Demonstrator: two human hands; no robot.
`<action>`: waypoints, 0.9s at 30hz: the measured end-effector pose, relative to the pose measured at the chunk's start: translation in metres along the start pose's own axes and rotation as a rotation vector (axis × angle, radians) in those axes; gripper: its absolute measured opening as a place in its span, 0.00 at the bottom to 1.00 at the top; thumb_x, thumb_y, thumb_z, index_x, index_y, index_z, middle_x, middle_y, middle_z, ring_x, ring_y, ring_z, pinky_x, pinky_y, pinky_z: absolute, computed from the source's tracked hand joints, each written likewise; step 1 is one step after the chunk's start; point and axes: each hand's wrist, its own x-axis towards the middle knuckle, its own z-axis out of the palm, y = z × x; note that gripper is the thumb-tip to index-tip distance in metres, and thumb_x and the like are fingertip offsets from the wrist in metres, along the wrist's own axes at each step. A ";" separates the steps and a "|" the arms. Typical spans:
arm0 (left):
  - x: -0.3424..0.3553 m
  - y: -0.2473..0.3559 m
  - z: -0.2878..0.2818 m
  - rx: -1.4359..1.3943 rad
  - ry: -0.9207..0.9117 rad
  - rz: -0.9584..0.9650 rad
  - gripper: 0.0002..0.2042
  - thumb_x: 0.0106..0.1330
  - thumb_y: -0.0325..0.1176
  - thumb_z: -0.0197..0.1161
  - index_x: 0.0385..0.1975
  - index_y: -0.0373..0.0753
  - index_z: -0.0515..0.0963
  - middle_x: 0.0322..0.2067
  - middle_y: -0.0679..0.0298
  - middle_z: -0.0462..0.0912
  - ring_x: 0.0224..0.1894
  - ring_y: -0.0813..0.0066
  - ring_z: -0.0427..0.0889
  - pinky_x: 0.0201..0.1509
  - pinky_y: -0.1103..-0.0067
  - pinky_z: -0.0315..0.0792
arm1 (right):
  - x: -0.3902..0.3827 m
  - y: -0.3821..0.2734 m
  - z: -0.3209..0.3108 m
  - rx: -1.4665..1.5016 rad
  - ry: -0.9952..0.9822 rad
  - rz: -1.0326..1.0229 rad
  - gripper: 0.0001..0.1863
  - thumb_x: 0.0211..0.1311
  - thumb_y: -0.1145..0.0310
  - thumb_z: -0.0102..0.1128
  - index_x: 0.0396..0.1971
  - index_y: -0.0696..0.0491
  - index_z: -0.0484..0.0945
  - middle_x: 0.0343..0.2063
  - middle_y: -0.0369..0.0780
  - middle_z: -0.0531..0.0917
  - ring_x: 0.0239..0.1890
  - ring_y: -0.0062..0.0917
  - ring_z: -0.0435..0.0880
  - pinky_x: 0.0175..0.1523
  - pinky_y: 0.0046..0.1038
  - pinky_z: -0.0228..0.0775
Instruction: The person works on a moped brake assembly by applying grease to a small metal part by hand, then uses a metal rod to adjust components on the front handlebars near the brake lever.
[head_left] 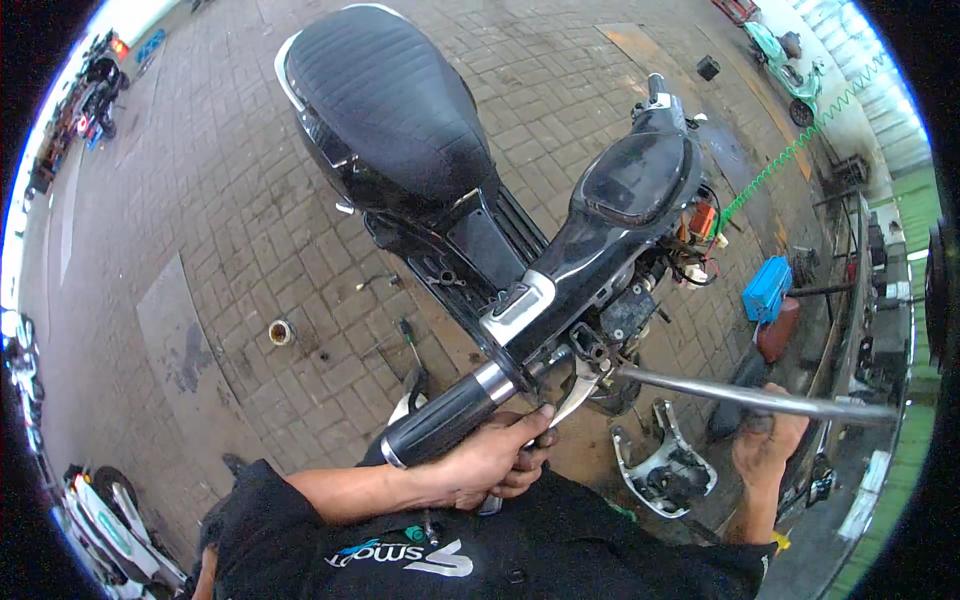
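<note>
A black electric scooter stands before me, its black seat (pixel 385 105) at the far left and its handlebar cover (pixel 625 190) slanting toward me. The near black rubber grip (pixel 440 415) ends beside my left forearm. My left hand (pixel 495 458) is closed around the silver brake lever (pixel 578 395) just below that grip, with the thumb on top. A long metal bar (pixel 720 390) runs from the lever's pivot out to the right. My right hand (pixel 768 445) grips this bar from below, fingers wrapped around it; its far end sticks out beyond the hand.
Loose wires and an orange connector (pixel 702 221) hang from the scooter's open front. A white and black plastic cover (pixel 665 470) lies on the paving, and a screwdriver (pixel 411 338) and a jar (pixel 282 332) lie left. A blue toolbox (pixel 768 288) stands right, near a green coiled hose (pixel 775 170).
</note>
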 end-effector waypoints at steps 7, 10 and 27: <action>0.017 -0.012 -0.039 -0.052 -0.304 0.061 0.19 0.62 0.49 0.37 0.36 0.38 0.64 0.17 0.69 0.62 0.16 0.80 0.62 0.16 0.86 0.58 | -0.086 -0.024 0.041 0.904 0.380 0.565 0.25 0.57 0.51 0.42 0.43 0.59 0.59 0.23 0.38 0.69 0.19 0.19 0.67 0.23 0.19 0.60; 0.021 -0.023 -0.059 0.076 -0.574 0.262 0.24 0.59 0.47 0.44 0.48 0.34 0.60 0.31 0.59 0.71 0.31 0.71 0.71 0.31 0.79 0.67 | -0.108 -0.039 0.057 1.107 0.371 0.699 0.21 0.58 0.53 0.40 0.37 0.58 0.64 0.22 0.37 0.69 0.19 0.18 0.66 0.23 0.19 0.59; -0.011 -0.001 -0.095 0.006 -0.428 0.388 0.46 0.37 0.66 0.53 0.56 0.46 0.49 0.51 0.49 0.57 0.40 0.40 0.67 0.40 0.48 0.62 | -0.238 -0.074 0.117 0.865 0.095 1.137 0.18 0.61 0.59 0.38 0.18 0.56 0.63 0.16 0.32 0.63 0.21 0.15 0.61 0.28 0.20 0.55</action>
